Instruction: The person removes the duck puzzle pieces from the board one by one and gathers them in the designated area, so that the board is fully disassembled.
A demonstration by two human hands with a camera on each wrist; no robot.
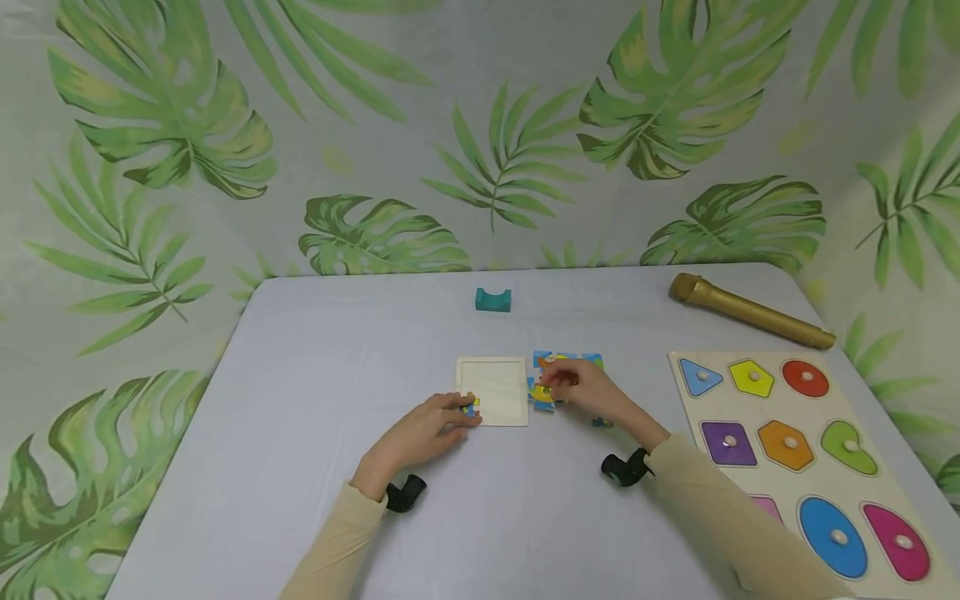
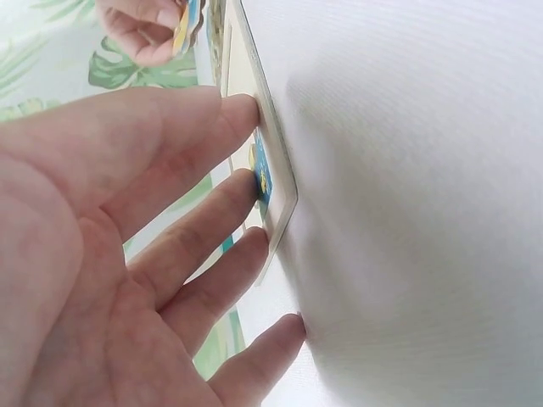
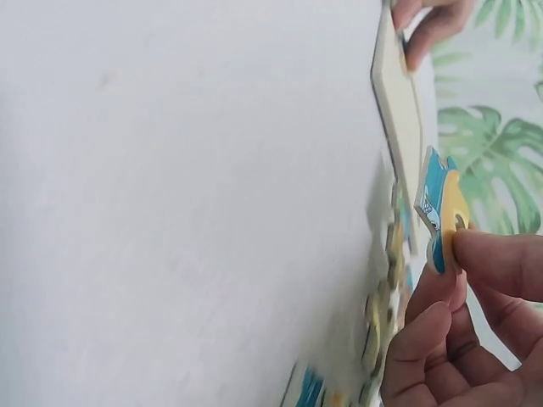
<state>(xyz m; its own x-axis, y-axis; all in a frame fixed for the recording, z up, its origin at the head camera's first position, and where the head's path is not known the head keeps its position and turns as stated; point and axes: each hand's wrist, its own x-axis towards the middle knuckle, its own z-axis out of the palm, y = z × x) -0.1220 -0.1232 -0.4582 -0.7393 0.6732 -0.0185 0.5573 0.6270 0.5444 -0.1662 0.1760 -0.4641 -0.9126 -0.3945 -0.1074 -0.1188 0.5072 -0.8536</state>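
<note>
A shallow wooden puzzle tray (image 1: 504,390) lies mid-table, with one blue-and-yellow puzzle piece (image 1: 472,409) in its near left corner. My left hand (image 1: 422,431) rests there, its fairly straight fingers touching that piece and the tray's edge. To the right of the tray, my right hand (image 1: 588,390) pinches another puzzle piece (image 3: 441,208), blue and yellow, between thumb and fingers. This held piece is lifted and tilted in the right wrist view. Several loose puzzle pieces (image 1: 592,360) lie beneath and around the right hand, which partly hides them.
A teal block (image 1: 492,301) with a curved notch stands behind the tray. At the back right lies a gold microphone-shaped object (image 1: 752,312). A knobbed shape board (image 1: 686,404) covers the right side, partly under the right sleeve. A leaf-patterned cloth hangs behind the table.
</note>
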